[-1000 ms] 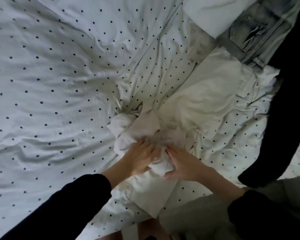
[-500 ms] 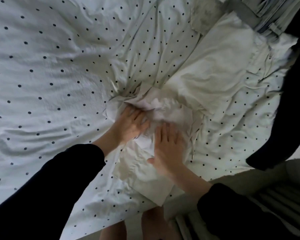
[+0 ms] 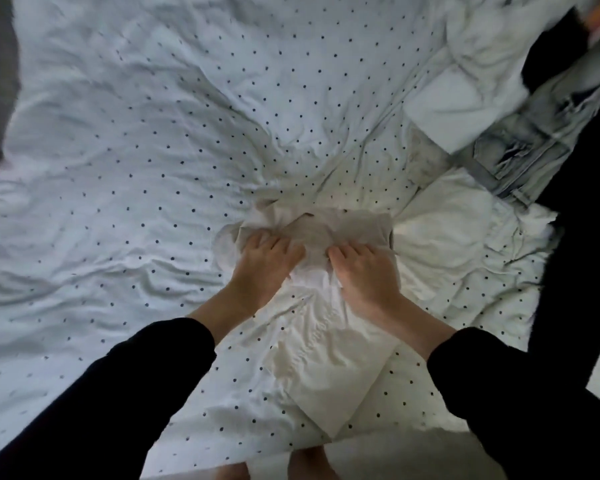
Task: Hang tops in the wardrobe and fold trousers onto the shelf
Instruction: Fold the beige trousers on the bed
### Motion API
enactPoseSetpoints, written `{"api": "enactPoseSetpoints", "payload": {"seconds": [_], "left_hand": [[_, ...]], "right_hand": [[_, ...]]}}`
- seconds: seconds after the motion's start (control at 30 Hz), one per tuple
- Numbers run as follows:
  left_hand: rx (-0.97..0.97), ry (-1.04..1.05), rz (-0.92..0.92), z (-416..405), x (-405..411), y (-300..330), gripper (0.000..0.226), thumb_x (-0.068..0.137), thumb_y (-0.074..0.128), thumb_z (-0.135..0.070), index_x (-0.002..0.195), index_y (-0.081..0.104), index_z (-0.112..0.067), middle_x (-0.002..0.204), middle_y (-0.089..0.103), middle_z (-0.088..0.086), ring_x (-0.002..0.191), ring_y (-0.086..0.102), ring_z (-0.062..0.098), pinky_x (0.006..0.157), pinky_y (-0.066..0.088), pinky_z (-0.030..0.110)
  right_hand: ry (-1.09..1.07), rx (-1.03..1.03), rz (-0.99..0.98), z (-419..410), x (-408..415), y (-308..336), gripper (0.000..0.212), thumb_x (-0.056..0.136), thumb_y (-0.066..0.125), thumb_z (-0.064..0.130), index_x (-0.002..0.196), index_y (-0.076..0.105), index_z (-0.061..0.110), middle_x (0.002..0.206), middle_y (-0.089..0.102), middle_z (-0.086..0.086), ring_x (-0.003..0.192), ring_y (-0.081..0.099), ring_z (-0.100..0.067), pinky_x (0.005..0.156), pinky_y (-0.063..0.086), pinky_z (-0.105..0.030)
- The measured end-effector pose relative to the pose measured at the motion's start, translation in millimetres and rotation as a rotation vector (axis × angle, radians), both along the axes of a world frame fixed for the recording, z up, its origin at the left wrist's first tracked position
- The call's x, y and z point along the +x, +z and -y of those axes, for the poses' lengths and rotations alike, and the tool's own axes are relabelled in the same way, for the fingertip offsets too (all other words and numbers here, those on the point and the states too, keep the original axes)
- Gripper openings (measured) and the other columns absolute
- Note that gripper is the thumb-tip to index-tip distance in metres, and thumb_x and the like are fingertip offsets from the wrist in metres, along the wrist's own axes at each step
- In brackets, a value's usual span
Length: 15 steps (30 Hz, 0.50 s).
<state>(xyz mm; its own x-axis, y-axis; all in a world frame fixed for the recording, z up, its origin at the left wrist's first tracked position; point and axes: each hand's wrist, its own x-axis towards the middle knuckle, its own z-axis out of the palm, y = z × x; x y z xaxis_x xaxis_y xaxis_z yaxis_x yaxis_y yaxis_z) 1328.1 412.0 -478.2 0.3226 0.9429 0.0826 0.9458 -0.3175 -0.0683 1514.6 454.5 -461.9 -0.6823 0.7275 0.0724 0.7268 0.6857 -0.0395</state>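
While a pale garment (image 3: pixel 329 327) lies on the dotted bedsheet (image 3: pixel 125 161) near the bed's front edge, its far end is gathered under both hands. The bunched cloth is gripped by the left hand (image 3: pixel 264 261), fingers curled into it; beside it, the cloth is likewise grasped by the right hand (image 3: pixel 364 271). A fold is judged to be in hand, so these are probably trousers. Next, the gathered end would need drawing toward the near end and smoothing flat. Further right lie another pale garment (image 3: pixel 465 233) and folded denim (image 3: pixel 530 143). No containers are seen; wardrobe and shelf are out of view.
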Motion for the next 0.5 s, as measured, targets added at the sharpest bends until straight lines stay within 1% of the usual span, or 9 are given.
{"api": "enactPoseSetpoints", "payload": {"seconds": [0.07,0.13,0.17,0.2,0.23,0.3,0.37,0.43,0.5], "left_hand": [[0.07,0.053,-0.007,9.5,-28.3,44.2,0.032,0.058,0.052,0.002,0.082,0.065,-0.015,0.069,0.064,0.003,0.065,0.063,0.026,0.067,0.053,0.036],[0.167,0.093,-0.035,16.8,-62.1,90.1,0.037,0.056,0.049,0.002,0.086,0.065,-0.013,0.073,0.065,0.006,0.068,0.063,0.028,0.069,0.053,0.038],[0.216,0.132,-0.057,28.0,-86.1,118.9,0.04,0.056,0.046,0.001,0.09,0.063,-0.011,0.075,0.065,0.007,0.069,0.063,0.029,0.07,0.053,0.039],[0.253,0.168,-0.074,42.3,-107.9,145.1,0.042,0.058,0.042,0.001,0.094,0.06,-0.011,0.076,0.065,0.009,0.069,0.062,0.031,0.072,0.053,0.04],[0.306,0.193,-0.085,54.3,-130.9,167.4,0.042,0.061,0.039,0.001,0.098,0.056,-0.01,0.077,0.064,0.01,0.07,0.062,0.031,0.074,0.052,0.041],[0.371,0.251,-0.107,84.8,-173.2,204.5,0.04,0.066,0.035,-0.001,0.101,0.049,-0.011,0.08,0.064,0.011,0.07,0.061,0.032,0.076,0.052,0.043],[0.418,0.358,-0.159,140.1,-225.2,245.9,0.04,0.069,0.03,-0.004,0.104,0.05,-0.011,0.084,0.064,0.011,0.073,0.062,0.033,0.08,0.051,0.045],[0.456,0.432,-0.207,195.0,-274.5,277.3,0.042,0.07,0.031,-0.005,0.104,0.056,-0.009,0.087,0.064,0.011,0.076,0.062,0.033,0.083,0.048,0.045],[0.486,0.491,-0.259,251.9,-316.9,299.4,0.041,0.07,0.032,-0.006,0.105,0.055,-0.008,0.088,0.064,0.012,0.077,0.063,0.032,0.082,0.047,0.044]], "right_hand": [[0.057,0.103,-0.069,-2.5,-26.7,38.3,0.026,0.067,0.042,0.001,0.079,0.062,0.011,0.065,0.061,-0.004,0.056,0.06,-0.026,0.05,0.049,-0.031],[0.122,0.207,-0.125,-5.0,-62.1,80.0,0.026,0.077,0.039,0.002,0.076,0.063,0.013,0.061,0.061,-0.002,0.052,0.059,-0.024,0.045,0.046,-0.028],[0.149,0.259,-0.145,0.2,-88.1,108.3,0.019,0.075,0.046,0.003,0.075,0.062,0.014,0.059,0.06,-0.001,0.05,0.058,-0.022,0.044,0.044,-0.026],[0.177,0.316,-0.17,7.9,-112.8,132.5,0.015,0.066,0.057,0.002,0.074,0.062,0.015,0.059,0.06,-0.001,0.049,0.058,-0.021,0.044,0.043,-0.026],[0.203,0.341,-0.194,13.6,-138.2,154.6,0.022,0.057,0.061,0.0,0.074,0.061,0.015,0.059,0.06,-0.001,0.05,0.058,-0.021,0.044,0.043,-0.025],[0.255,0.385,-0.258,32.3,-185.0,190.5,0.029,0.055,0.052,-0.003,0.077,0.062,0.013,0.066,0.064,-0.002,0.055,0.061,-0.022,0.047,0.046,-0.027],[0.351,0.428,-0.339,72.1,-244.3,226.3,0.035,0.058,0.042,-0.002,0.082,0.063,0.012,0.076,0.067,-0.004,0.063,0.064,-0.024,0.052,0.051,-0.029],[0.437,0.461,-0.423,112.5,-303.3,254.4,0.036,0.066,0.036,0.0,0.086,0.064,0.011,0.082,0.068,-0.006,0.071,0.066,-0.026,0.058,0.054,-0.033],[0.519,0.495,-0.494,154.3,-358.0,273.8,0.041,0.075,0.025,0.004,0.088,0.064,0.009,0.085,0.069,-0.008,0.075,0.067,-0.028,0.061,0.055,-0.036]]}}
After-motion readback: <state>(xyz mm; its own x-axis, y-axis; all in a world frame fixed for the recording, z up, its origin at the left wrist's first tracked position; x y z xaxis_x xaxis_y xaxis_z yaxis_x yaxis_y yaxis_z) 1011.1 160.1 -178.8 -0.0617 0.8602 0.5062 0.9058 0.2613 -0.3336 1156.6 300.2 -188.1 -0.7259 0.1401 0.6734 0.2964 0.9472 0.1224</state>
